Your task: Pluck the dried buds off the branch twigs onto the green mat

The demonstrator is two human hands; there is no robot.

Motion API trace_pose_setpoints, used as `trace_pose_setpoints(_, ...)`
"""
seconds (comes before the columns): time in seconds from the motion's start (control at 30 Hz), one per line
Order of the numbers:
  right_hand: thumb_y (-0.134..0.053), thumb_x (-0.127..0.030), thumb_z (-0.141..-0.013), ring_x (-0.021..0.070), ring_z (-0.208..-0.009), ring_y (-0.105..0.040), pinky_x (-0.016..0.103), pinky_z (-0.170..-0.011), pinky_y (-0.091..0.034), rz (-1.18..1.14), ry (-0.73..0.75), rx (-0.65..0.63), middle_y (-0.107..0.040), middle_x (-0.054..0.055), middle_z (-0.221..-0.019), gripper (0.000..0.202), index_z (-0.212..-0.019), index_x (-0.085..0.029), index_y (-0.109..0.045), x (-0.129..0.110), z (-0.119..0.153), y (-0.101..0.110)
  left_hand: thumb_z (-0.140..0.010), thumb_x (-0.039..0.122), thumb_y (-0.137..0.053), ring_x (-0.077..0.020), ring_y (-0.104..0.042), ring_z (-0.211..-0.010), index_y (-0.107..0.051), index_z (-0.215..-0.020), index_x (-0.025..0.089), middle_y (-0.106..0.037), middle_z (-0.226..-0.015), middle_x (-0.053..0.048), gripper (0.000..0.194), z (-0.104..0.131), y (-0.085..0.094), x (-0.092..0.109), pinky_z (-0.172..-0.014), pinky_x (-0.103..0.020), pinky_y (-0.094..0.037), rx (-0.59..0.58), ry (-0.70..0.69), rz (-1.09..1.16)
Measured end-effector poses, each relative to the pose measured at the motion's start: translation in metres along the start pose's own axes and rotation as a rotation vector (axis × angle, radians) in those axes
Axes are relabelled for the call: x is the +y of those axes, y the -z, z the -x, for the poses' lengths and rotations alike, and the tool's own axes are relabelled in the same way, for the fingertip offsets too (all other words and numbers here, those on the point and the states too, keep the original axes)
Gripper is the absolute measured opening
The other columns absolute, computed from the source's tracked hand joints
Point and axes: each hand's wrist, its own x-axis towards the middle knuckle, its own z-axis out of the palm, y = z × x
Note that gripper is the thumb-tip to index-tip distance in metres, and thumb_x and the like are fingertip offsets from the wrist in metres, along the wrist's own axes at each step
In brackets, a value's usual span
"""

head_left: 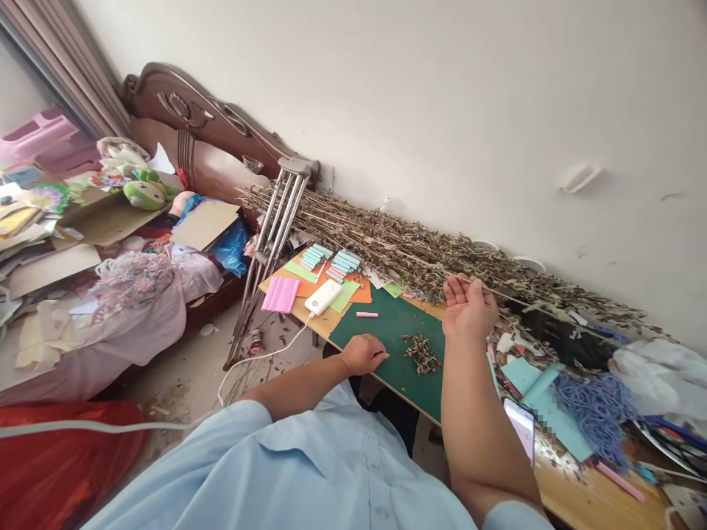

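My right hand (470,305) is raised over the back edge of the table, palm turned up and fingers curled. A thin dried plant stalk (511,297) runs from between its fingers toward the right, in front of a long heap of dried leafy stalks (381,239). My left hand (364,355) rests closed at the front edge of a dark green mat (381,324); what it pinches, if anything, is hidden. Between the hands lies a small pile of crumbled dry leaves (420,355) on the mat. A short pink paper roll (367,314) lies beyond my left hand.
A white power bank (323,297) with a cable, blue paper rolls (343,263) and pink paper (280,294) occupy the table's left end. Crutches (273,235) lean there. To the right are a phone (520,429), blue yarn (596,408) and a plastic bag (663,375).
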Motion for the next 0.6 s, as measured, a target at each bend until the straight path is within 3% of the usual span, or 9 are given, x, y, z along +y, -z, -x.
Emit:
trace_pose_setpoints(0.13,-0.080,-0.043,-0.090,0.0167,-0.084,-0.080,0.027,-0.071,-0.067,0.043,0.085,0.015,-0.078,0.005,-0.100,0.024,-0.096,-0.022,-0.069,-0.017,0.004,-0.005,-0.104,0.035,-0.062,-0.0222,-0.073,-0.095,-0.079,-0.093,0.020,-0.080,-0.094,-0.007,0.025,0.001,-0.002,-0.001,-0.088,-0.033,-0.056,0.002,0.002,-0.009)
trace_pose_setpoints(0.27,-0.078,-0.039,-0.091,0.0164,-0.081,-0.078,0.026,-0.070,-0.065,0.050,0.118,0.118,-0.076,0.005,-0.095,0.022,-0.093,-0.019,-0.068,-0.039,-0.007,0.010,-0.104,0.033,-0.063,-0.0214,-0.073,-0.097,-0.079,-0.095,0.019,-0.080,-0.096,-0.007,0.024,0.000,-0.002,-0.002,-0.091,-0.032,-0.055,-0.013,0.001,0.010)
trace_pose_setpoints(0.37,-0.064,-0.024,-0.096,0.0158,-0.076,-0.077,0.026,-0.067,-0.063,0.041,0.141,0.217,-0.075,0.006,-0.088,0.012,-0.086,-0.018,-0.069,-0.058,-0.019,0.030,-0.103,0.033,-0.063,-0.0218,-0.074,-0.098,-0.080,-0.096,0.018,-0.080,-0.098,-0.008,0.024,0.000,-0.001,-0.002,-0.092,-0.032,-0.056,-0.018,0.014,0.033)
trace_pose_setpoints(0.47,-0.056,-0.016,-0.096,0.0143,-0.070,-0.074,0.026,-0.064,-0.062,0.040,0.153,0.296,-0.073,0.005,-0.080,0.022,-0.079,-0.020,-0.071,-0.079,-0.027,0.055,-0.101,0.033,-0.065,-0.0231,-0.074,-0.102,-0.081,-0.099,0.018,-0.080,-0.101,-0.009,0.021,0.001,-0.001,-0.002,-0.094,-0.033,-0.056,-0.010,0.053,0.099)
trace_pose_setpoints(0.6,-0.058,-0.018,-0.092,0.0154,-0.073,-0.073,0.033,-0.071,-0.063,0.039,0.208,0.329,-0.073,0.008,-0.082,0.026,-0.073,-0.027,-0.074,-0.108,-0.027,0.096,-0.096,0.034,-0.070,-0.0227,-0.074,-0.099,-0.081,-0.111,0.020,-0.081,-0.107,-0.008,0.023,-0.005,0.003,-0.003,-0.095,-0.035,-0.057,0.064,0.197,0.328)
